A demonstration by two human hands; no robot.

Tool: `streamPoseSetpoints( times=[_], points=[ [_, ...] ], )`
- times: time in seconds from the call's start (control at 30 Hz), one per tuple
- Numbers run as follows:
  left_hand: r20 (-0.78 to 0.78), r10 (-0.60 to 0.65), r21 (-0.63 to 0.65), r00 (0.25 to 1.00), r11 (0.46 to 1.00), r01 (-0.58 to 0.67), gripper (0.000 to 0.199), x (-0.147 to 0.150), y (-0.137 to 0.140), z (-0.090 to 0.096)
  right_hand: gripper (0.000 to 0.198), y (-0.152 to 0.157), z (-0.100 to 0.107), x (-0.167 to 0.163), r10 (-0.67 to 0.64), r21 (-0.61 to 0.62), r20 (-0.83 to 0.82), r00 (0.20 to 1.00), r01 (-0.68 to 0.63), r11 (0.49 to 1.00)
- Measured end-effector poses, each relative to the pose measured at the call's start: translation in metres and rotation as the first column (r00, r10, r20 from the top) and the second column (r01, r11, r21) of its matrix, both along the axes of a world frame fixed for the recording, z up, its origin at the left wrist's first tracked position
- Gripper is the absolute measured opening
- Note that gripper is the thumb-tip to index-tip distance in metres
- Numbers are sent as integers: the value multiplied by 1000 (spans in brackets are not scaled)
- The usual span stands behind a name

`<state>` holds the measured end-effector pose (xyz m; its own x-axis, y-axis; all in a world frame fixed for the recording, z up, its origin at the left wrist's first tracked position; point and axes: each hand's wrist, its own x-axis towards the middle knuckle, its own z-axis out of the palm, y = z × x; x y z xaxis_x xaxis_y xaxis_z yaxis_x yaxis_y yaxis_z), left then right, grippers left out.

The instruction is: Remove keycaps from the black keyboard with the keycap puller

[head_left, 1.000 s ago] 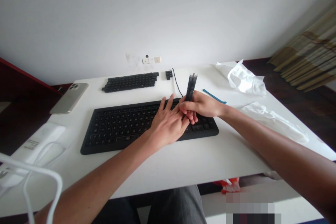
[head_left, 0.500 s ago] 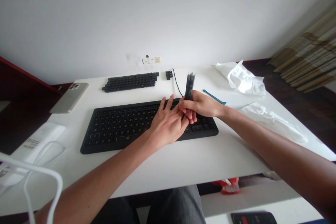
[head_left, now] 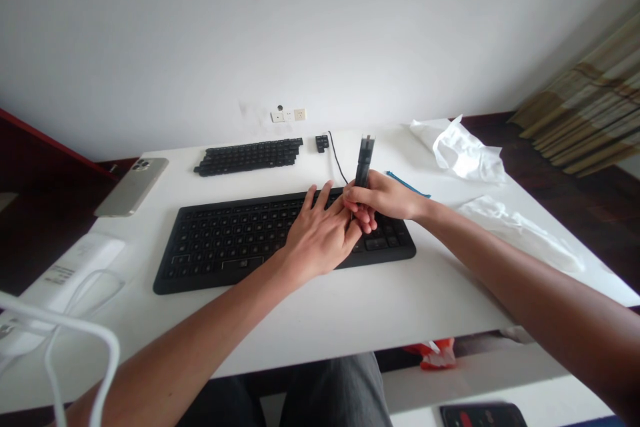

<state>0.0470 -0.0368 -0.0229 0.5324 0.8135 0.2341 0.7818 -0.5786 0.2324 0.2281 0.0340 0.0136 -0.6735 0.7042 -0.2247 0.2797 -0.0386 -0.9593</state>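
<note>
A black keyboard [head_left: 235,237] lies across the middle of the white table [head_left: 350,307]. My left hand [head_left: 320,240] rests flat on its right part, fingers spread. My right hand [head_left: 383,200] is closed around a dark, slim upright tool [head_left: 363,159], held over the keyboard's right end and touching my left fingertips. The tool's lower tip is hidden behind my hands. A row of loose black keycaps [head_left: 249,155] sits behind the keyboard, with a small cluster of keycaps [head_left: 322,142] beside it.
A phone [head_left: 133,185] lies face down at the left edge. White cables and a white box [head_left: 65,273] are at near left. Crumpled white cloths [head_left: 465,150] and a blue stick [head_left: 407,183] lie at right. The keyboard cable [head_left: 337,157] runs toward the wall.
My right hand with the tool has shifted slightly right and up. The left hand stays on the keyboard.
</note>
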Motion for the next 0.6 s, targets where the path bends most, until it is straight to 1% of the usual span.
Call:
streamPoseSetpoints(
  times=[0.07, 0.13, 0.3, 0.37, 0.43, 0.5, 0.6],
  points=[
    [16, 2, 4, 1000, 1000, -2, 39, 0, 0, 0, 25, 1, -3, 4, 60, 42, -31, 998, -58, 997],
    [33, 7, 5, 999, 1000, -7, 45, 1, 0, 0, 25, 2, -4, 9, 111, 98, -68, 991, -105, 990],
    [73, 1, -11, 997, 1000, 0, 56, 0, 1, 1, 32, 8, -2, 18, 158, 262, -49, 986, -140, 955],
    [114, -7, -5, 993, 1000, 8, 63, -2, 2, 2, 35, 10, -1, 18, 130, 303, -79, 988, -101, 948],
    [192, -22, 8, 981, 1000, 21, 68, -4, 4, 3, 31, 11, -2, 16, 56, 308, -154, 987, -6, 951],
    [300, -31, 20, 953, 999, 26, 65, -6, 7, 4, 27, 9, -5, 12, -28, 301, -209, 978, 91, 949],
    [432, 10, 55, 902, 998, -37, 56, -8, 9, 5, 30, 2, -8, 6, -106, 353, -193, 976, 170, 920]
  ],
)
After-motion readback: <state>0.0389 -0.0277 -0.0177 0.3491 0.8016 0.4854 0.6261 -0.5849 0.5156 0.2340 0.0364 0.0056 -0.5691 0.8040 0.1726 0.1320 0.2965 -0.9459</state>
